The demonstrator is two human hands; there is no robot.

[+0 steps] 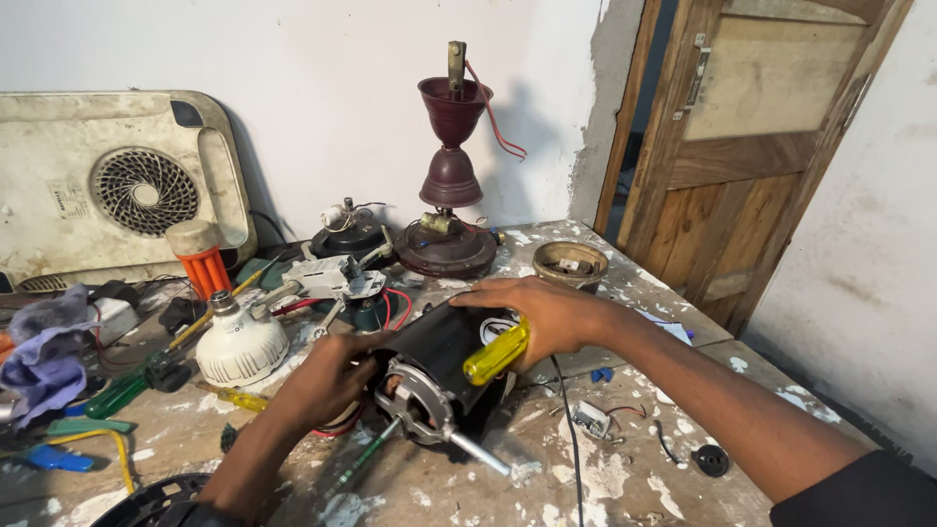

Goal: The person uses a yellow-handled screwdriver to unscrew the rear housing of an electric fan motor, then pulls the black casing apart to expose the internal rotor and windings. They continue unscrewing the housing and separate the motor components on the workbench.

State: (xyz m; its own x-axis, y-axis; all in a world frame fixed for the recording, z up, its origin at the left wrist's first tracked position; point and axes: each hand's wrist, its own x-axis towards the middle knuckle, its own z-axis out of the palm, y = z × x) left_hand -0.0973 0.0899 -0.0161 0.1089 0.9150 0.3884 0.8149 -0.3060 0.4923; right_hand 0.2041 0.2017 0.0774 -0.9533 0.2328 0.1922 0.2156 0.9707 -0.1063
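Note:
A black electric motor [439, 366] with a silver end bracket and a protruding steel shaft [478, 455] lies on the paint-spattered table [625, 478]. My left hand [327, 376] grips the motor's left side near the bracket. My right hand [547, 312] rests over the motor's top and far end, with a yellow-handled screwdriver [496, 351] held under the palm against the motor body.
A white bulb-shaped lamp housing [239, 346], an orange-finned lamp [203, 259], a maroon ceiling-fan part [447, 195], a small round bowl [571, 263], a white fan cover [117, 185], screwdrivers, wires and cloths crowd the left and back. A wooden door [752, 146] stands right.

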